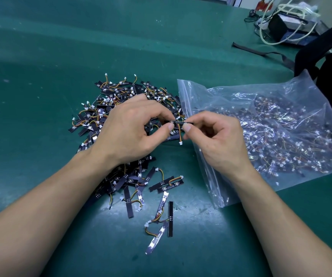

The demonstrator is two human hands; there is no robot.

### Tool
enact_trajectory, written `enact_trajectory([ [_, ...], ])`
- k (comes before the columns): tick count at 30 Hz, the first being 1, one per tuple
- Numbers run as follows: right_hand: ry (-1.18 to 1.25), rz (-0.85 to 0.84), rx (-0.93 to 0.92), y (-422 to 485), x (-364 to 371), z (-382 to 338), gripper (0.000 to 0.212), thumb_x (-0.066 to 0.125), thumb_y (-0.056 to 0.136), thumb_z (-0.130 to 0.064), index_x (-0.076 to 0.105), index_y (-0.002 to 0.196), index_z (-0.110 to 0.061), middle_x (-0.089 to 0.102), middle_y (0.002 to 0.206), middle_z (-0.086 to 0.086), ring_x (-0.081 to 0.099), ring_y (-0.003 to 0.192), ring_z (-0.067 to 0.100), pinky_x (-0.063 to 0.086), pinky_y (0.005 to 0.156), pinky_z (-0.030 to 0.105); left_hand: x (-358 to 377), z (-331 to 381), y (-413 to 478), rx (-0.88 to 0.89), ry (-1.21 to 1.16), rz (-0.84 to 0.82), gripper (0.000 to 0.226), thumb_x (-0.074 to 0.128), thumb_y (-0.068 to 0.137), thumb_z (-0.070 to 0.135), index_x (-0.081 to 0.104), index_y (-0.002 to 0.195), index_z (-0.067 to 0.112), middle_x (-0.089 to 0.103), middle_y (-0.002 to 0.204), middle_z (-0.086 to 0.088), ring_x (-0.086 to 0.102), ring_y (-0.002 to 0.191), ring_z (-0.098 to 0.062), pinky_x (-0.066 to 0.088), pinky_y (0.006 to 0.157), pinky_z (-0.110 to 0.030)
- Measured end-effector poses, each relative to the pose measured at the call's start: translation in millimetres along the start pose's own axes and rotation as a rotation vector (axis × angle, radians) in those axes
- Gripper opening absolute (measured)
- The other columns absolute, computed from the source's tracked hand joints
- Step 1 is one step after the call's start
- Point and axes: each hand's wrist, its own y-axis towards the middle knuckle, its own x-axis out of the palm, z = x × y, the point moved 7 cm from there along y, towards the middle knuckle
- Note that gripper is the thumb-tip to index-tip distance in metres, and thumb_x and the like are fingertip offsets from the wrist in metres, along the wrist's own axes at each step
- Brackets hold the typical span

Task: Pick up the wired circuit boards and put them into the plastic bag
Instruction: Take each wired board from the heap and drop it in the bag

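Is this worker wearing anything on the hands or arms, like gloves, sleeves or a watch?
No. The left hand and right hand are bare, no gloves or rings showing. The left forearm and right forearm are bare too: no sleeves, watch or wrist strap in view.

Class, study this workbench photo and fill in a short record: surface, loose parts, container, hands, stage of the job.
Surface: green table
Loose parts: pile of wired circuit boards, left of the bag, with some scattered nearer the person
Container: clear plastic bag, lying flat, with many boards inside
Hands: left hand and right hand each pinch one end of the held board, by the bag's zip edge
Stage: held board not yet in the bag; many boards left outside
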Motion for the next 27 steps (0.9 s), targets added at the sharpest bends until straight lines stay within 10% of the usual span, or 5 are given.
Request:
enact_trajectory([
  [27, -0.028, 0.015, -0.021, -0.4, 0.1, -1.9, 0.007, 0.072, 0.087, -0.022, 0.074, 0.084, -0.029, 0.072, 0.069, -0.007, 0.054, 0.053, 0.026, 0.039, 0.05, 0.024, -1.1, 3.4, 0.1, 0.022, 0.033, 0.008, 0.009, 0.068, 0.09, 0.022, 0.073, 0.086, 0.017, 0.057, 0.078, 0.02, 0.04, 0.074, -0.008, 0.037, 0.068, -0.027],
])
